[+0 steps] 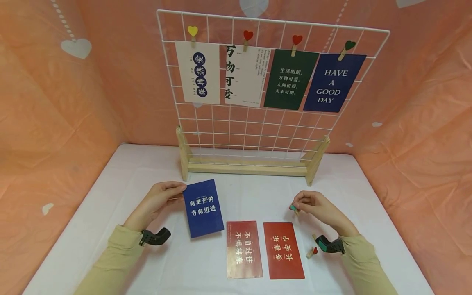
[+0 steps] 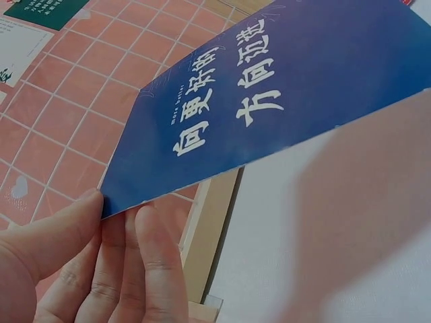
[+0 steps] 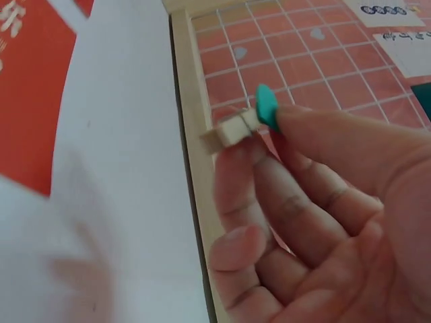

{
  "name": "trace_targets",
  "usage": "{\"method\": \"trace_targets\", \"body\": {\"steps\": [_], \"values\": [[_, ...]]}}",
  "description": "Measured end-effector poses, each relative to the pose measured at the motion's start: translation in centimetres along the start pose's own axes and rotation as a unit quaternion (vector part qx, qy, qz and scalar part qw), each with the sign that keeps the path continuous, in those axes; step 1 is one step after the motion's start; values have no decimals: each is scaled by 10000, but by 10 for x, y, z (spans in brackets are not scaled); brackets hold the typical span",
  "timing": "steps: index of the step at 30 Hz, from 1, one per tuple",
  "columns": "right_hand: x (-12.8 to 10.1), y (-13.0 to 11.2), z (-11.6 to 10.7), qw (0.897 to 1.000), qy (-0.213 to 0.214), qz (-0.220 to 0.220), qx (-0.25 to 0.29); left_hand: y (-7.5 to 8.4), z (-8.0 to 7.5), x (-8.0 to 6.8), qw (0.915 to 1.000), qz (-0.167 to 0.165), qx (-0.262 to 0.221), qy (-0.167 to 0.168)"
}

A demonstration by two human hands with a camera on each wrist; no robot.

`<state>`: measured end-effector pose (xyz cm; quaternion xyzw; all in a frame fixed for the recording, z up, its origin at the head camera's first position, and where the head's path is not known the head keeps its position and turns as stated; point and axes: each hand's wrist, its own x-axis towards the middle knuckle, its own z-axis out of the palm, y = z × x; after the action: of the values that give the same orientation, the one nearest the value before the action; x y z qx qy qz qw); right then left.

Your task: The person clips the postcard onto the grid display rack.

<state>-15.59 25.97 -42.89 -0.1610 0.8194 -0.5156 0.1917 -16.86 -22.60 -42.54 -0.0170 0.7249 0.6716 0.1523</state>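
Note:
My left hand (image 1: pixel 162 199) pinches a blue card (image 1: pixel 203 208) with white lettering by one corner, thumb on its printed face. The card is tilted and raised above the table in the left wrist view. Between thumb and fingers, my right hand (image 1: pixel 313 207) holds a small wooden clothespin (image 3: pixel 232 131) with a green heart (image 3: pixel 267 106) on it. Two red cards, one on the left (image 1: pixel 244 250) and one on the right (image 1: pixel 284 250), lie flat between the hands. Close to the right wrist lies another clothespin with a red heart (image 1: pixel 312 252).
Behind the hands stands a white wire grid (image 1: pixel 258 127) on a wooden base (image 1: pixel 247 167). Along its top, heart clothespins hold a cream card (image 1: pixel 210 73), a white card (image 1: pixel 248 78), a green card (image 1: pixel 289 80) and a navy card (image 1: pixel 333 84). Orange cloth (image 1: pixel 48 123) surrounds the white table (image 1: pixel 155 159).

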Motion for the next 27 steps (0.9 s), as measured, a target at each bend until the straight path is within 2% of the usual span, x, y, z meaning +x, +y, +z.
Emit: {"method": "trace_targets", "body": {"steps": [6,12,19,27], "values": [[15,-8,5,9996,182,-61,190,1,1,-3,9999,40,-145,57],[27,-13,11,9990,366,-145,211,6,8,1,9994,35,-328,107],[38,-17,19,9960,364,-252,781,9,18,8,9986,40,-506,122],[48,-19,25,9927,243,-381,1119,11,22,12,9973,53,-711,147]]}}
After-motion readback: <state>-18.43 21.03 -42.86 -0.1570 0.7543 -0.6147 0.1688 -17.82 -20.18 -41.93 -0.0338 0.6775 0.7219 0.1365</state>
